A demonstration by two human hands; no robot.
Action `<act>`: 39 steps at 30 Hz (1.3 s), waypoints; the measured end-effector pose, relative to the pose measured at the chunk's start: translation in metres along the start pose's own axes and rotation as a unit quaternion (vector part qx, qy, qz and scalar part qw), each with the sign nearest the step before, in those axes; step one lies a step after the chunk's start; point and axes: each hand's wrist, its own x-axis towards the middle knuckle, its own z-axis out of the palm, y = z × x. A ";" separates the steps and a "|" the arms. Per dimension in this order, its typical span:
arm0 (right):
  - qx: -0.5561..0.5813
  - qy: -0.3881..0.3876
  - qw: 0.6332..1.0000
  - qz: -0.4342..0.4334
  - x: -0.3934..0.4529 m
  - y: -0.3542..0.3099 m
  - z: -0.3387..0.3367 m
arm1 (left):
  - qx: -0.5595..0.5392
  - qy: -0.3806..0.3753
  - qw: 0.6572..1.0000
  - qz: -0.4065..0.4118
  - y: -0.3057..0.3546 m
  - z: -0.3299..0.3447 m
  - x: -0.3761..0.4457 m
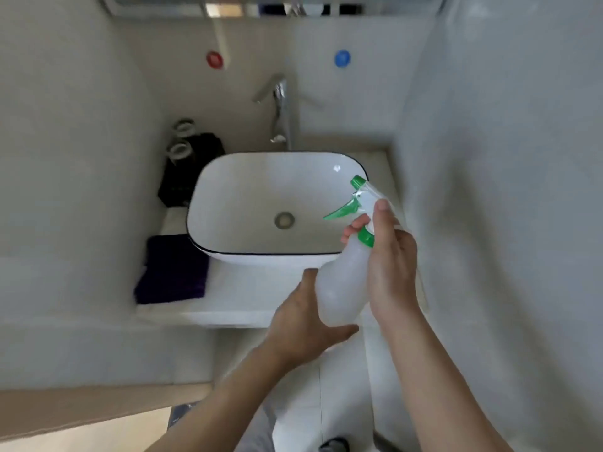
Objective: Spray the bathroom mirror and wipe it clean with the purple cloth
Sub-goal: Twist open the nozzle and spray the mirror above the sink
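Both hands hold a translucent white spray bottle (342,282) with green trigger over the counter's front right. The right hand (388,262) grips its neck; the left hand (303,324) cups its base. A folded purple cloth (173,269) lies left of the white basin (261,246). The mirror's (156,3) lower edge shows above the tap (282,109).

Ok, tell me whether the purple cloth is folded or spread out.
Folded. The purple cloth lies as a compact, thick rectangle on the counter, left of the sink, untouched by either hand.
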 end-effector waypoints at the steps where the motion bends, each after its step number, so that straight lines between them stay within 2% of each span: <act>1: 0.006 -0.006 1.000 -0.002 0.008 -0.008 0.011 | -0.002 0.022 1.000 0.004 0.003 -0.010 0.008; 5: -0.024 -0.026 0.997 -0.062 0.038 -0.020 0.054 | -0.015 0.068 0.997 0.019 0.009 -0.041 0.043; 10: -0.071 -0.044 0.991 -0.105 0.065 -0.019 0.089 | -0.027 0.047 0.998 0.021 0.007 -0.086 0.080; 14: -0.082 -0.051 0.992 -0.076 0.078 -0.007 0.105 | -0.096 -0.034 0.995 0.021 -0.011 -0.125 0.103; 17: -0.084 -0.039 0.994 -0.054 0.082 -0.002 0.116 | -0.186 -0.002 0.982 0.039 -0.010 -0.156 0.117; 19: -0.081 -0.037 0.996 -0.031 0.082 0.002 0.120 | -0.264 0.035 0.963 0.052 -0.001 -0.175 0.125; 22: -0.077 -0.047 0.996 -0.008 0.086 0.009 0.122 | -0.347 0.051 0.933 0.078 0.018 -0.195 0.129; 26: -0.086 -0.080 0.993 0.001 0.097 0.010 0.123 | -0.380 0.071 0.919 0.072 0.034 -0.196 0.136; 32: -0.105 -0.162 0.981 0.002 0.110 0.010 0.111 | -0.399 0.140 0.906 0.023 0.047 -0.174 0.136; 39: -0.103 -0.187 0.977 -0.027 0.133 0.013 0.092 | -0.405 0.185 0.895 0.008 0.064 -0.151 0.145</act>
